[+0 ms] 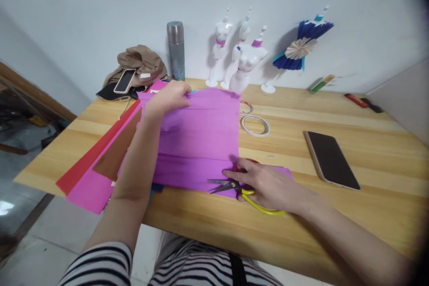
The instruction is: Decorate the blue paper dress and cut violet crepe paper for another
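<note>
A large creased sheet of purple crepe paper (201,129) lies across the table in front of me. At its upper left edge my left hand (174,94) is closed, fingers curled on the paper. My right hand (259,181) grips a pair of scissors (231,185) with a yellow handle loop and a red one. The blades are slightly apart and point left over the sheet's lower right part. A smaller purple piece (284,171) shows beyond the right hand. Under my left arm lie red (97,147), pink (90,190) and brown (117,147) sheets, partly covered.
Behind the paper stand a thermos flask (176,51), several white mannequin forms (248,60) and one dressed in blue pleated paper (295,49). Tape rolls (255,125) and a large phone (331,159) lie to the right. A brown cloth (142,65) with a smaller phone (124,81) sits back left.
</note>
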Available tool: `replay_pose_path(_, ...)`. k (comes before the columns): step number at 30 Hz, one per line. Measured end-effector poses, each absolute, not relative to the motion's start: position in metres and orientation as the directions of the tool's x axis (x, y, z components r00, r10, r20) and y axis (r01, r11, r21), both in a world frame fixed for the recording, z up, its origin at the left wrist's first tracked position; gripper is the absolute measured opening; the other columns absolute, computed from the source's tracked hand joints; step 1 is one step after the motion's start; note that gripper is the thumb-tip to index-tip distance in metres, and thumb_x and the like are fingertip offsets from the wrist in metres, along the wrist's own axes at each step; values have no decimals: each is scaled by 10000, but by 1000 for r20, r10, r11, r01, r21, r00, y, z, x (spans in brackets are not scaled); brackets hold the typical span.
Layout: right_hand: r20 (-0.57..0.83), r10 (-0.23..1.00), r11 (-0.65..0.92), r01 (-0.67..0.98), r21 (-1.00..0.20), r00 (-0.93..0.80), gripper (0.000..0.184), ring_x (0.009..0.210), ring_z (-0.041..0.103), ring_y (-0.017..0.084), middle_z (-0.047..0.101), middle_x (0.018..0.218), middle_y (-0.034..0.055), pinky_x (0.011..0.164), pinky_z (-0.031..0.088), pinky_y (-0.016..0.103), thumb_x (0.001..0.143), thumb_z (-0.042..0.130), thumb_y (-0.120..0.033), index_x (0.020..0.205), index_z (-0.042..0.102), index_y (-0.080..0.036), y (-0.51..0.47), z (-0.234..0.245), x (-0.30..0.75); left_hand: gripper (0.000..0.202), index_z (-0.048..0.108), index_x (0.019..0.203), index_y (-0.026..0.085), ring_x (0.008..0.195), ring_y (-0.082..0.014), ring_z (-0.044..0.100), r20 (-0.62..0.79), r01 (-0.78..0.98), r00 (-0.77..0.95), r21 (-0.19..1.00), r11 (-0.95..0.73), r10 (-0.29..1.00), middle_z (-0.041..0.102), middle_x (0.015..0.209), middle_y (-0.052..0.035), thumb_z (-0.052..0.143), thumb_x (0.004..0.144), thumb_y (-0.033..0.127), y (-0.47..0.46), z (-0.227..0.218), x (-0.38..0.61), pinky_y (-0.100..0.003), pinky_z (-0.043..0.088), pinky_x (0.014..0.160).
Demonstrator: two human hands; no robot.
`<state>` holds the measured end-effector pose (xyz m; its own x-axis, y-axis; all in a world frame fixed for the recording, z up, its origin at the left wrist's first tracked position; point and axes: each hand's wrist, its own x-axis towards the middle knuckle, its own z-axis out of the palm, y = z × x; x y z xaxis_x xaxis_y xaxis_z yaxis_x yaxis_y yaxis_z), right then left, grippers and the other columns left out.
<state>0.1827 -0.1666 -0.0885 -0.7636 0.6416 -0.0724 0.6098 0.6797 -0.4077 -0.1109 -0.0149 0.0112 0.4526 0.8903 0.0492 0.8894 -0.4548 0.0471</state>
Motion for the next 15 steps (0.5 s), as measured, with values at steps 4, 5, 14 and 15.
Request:
replay_pose_path(4, -50, 640, 690, 602, -402, -767, 515, 918, 698, 283, 661, 1138, 155, 746, 542, 375, 823, 681, -205, 1337, 697, -226, -167, -89, 183, 353, 690, 879, 42, 917, -183, 617, 66, 894, 446, 3, -448, 892, 653, 862, -53, 410, 951, 246, -31, 31, -109, -299, 368, 822)
replay_pose_path(5, -42, 639, 695, 599, -396, -768, 511, 907, 695, 276, 661, 1124, 150, 740, 542, 369, 821, 683, -204, 1331, 699, -225, -167, -89, 183, 360, 693, 868, 60, 905, -186, 617, 79, 891, 452, -4, -454, 888, 648, 842, -49, 406, 950, 261, -35, 36, -109, -302, 369, 815)
replay_pose_path(14, 24, 632, 733, 588, -343, -774, 502, 859, 684, 250, 659, 1103, 155, 717, 548, 347, 838, 681, -210, 1337, 683, -163, -172, -88, 181, 386, 729, 913, 152, 835, -191, 600, 230, 873, 484, -56, -485, 844, 646, 796, -39, 410, 968, 362, -67, 59, -102, -330, 385, 779)
replay_pose_path(15, 45, 632, 738, 582, -342, -774, 506, 874, 683, 252, 659, 1096, 154, 725, 553, 349, 852, 678, -238, 1353, 670, -163, -173, -89, 183, 391, 732, 923, 154, 850, -197, 605, 239, 875, 480, -58, -480, 844, 653, 808, -42, 407, 970, 366, -68, 59, -101, -334, 386, 788)
